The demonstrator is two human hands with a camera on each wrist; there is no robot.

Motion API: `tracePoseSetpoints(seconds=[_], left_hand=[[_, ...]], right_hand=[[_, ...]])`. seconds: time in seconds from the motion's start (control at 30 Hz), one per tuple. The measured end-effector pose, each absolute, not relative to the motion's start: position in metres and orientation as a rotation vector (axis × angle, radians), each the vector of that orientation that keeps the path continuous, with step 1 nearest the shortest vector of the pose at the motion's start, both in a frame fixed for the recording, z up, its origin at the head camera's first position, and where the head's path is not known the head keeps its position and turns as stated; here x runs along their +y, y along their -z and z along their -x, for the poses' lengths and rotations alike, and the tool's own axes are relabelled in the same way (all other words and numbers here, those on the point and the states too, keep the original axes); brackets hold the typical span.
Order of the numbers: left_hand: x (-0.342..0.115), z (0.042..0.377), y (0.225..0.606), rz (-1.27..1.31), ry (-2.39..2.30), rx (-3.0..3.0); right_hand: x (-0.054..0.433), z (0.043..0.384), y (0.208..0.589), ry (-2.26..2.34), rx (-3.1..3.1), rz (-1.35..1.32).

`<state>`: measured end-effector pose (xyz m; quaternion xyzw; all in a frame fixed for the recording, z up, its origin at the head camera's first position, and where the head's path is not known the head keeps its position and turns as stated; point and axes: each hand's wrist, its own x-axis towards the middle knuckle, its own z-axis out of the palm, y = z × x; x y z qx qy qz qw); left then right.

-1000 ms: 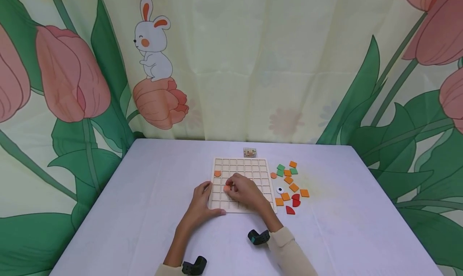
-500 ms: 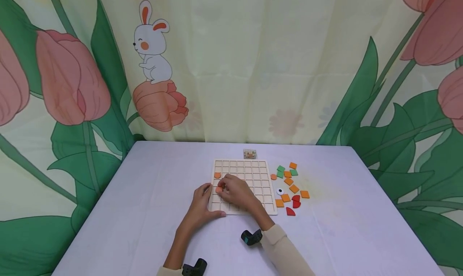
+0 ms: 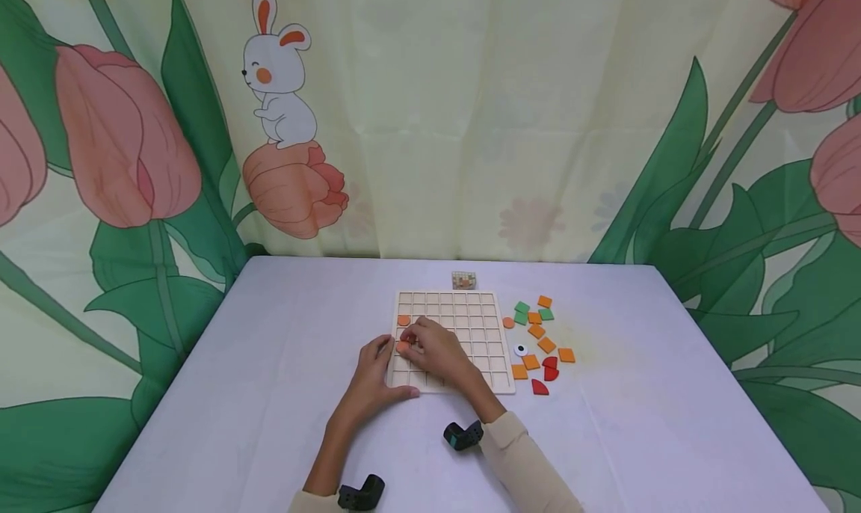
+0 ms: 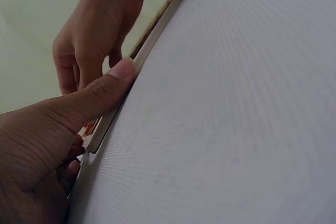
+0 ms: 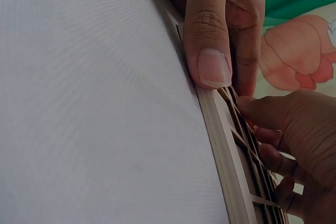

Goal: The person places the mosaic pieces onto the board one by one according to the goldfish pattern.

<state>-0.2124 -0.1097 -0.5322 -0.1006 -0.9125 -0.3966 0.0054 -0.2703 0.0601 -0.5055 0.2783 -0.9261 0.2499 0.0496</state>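
A pale wooden grid board [image 3: 480,326] lies on the white table. My left hand [image 3: 377,378] grips its near left corner, thumb along the front edge and fingers at the left side; the left wrist view shows this thumb [image 4: 100,93] on the board's rim. Over the leftmost column, my right hand [image 3: 440,352] holds an orange disc [image 3: 402,346] at its fingertips, low at the cells. Another orange disc [image 3: 403,320] sits in a cell farther up that column. In the right wrist view the right fingers [image 5: 273,111] reach over the grid, and the disc is mostly hidden.
Right of the board lie loose orange squares [image 3: 546,345], green squares [image 3: 521,317], red quarter-round pieces [image 3: 540,387], an orange disc [image 3: 508,322] and a white eye-like disc [image 3: 521,351]. A small patterned card [image 3: 464,280] is behind the board. A printed curtain [image 3: 437,124] hangs beyond the table.
My right hand has moved left across the board with the orange disc, to the leftmost column, and lowered slightly there. The left hand has stayed at the board's corner.
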Motion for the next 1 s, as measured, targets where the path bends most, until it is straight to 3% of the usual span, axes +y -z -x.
tracePoseSetpoints(seconds=[1.0], left_hand=[[-0.1096, 0.2117, 0.5324, 0.326, 1.216, -2.859]], right_hand=[[0.0585, 0.2676, 0.5087, -0.914, -2.835, -0.748]])
